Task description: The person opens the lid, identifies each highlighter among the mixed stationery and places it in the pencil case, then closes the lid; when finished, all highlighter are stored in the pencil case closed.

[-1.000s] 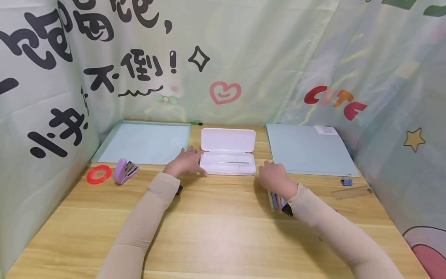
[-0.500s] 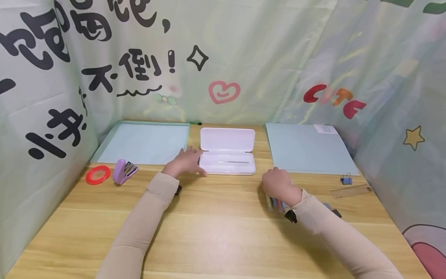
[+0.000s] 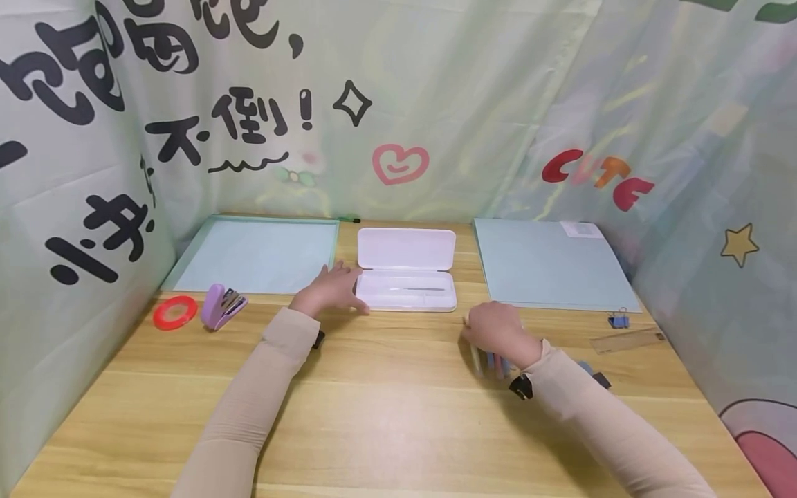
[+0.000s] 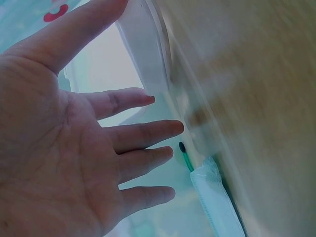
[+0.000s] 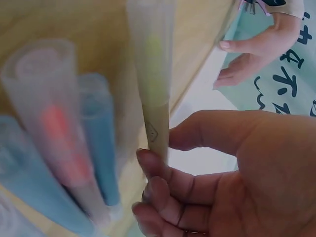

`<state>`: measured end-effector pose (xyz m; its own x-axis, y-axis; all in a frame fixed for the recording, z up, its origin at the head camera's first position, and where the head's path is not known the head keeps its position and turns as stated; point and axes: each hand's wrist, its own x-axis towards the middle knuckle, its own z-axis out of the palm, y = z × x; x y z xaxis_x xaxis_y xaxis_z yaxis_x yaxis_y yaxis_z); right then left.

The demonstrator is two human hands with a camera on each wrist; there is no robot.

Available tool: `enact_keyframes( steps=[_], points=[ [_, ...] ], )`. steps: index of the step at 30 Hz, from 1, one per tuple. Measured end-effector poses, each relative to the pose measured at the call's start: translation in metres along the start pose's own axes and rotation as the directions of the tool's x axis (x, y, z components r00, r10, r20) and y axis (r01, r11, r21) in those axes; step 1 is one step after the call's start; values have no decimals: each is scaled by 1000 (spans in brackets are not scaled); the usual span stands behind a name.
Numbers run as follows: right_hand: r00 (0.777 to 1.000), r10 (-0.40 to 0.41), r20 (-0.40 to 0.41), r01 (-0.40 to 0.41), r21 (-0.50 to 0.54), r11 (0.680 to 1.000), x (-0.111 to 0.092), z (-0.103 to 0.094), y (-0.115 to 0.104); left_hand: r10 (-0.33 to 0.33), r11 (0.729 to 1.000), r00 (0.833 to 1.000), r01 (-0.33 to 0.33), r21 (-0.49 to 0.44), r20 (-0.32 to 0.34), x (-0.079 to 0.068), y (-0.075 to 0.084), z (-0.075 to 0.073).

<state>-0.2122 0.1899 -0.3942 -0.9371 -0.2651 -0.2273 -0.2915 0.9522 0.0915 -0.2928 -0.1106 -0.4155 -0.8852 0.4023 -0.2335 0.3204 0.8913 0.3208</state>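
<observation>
An open white pencil case (image 3: 406, 301) stands mid-table with a thin slender item (image 3: 423, 288) inside. My left hand (image 3: 331, 287) is at its left end, thumb at the front corner; in the left wrist view the fingers are spread and straight. Right of the case, my right hand (image 3: 498, 328) pinches a highlighter (image 5: 157, 94) with a clear cap and yellow tip between thumb and fingers. Beside it lie a pink-tipped highlighter (image 5: 54, 118) and blue pens (image 5: 98, 138), mostly hidden under the hand in the head view.
Pale blue folders lie at the back left (image 3: 261, 256) and back right (image 3: 554, 266). At left are a red tape ring (image 3: 175, 312) and a purple stapler (image 3: 219, 309). A blue binder clip (image 3: 619, 320) and a ruler (image 3: 627, 342) lie at right.
My right hand has drawn back slightly toward me and to the right. The yellow highlighter now stands a little apart from the other pens. My left hand has stayed put.
</observation>
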Motion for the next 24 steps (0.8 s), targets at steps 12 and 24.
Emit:
enact_keyframes(
  steps=[12,24],
  points=[
    [973,-23,-229,54,133,990,19,-16,4,-15,1000,1000,15,-11,9,-2,3,-2],
    [940,-150,-306,170,39,985,54,-29,-8,-12,1000,1000,12,-13,11,-3,3,-3]
  ],
)
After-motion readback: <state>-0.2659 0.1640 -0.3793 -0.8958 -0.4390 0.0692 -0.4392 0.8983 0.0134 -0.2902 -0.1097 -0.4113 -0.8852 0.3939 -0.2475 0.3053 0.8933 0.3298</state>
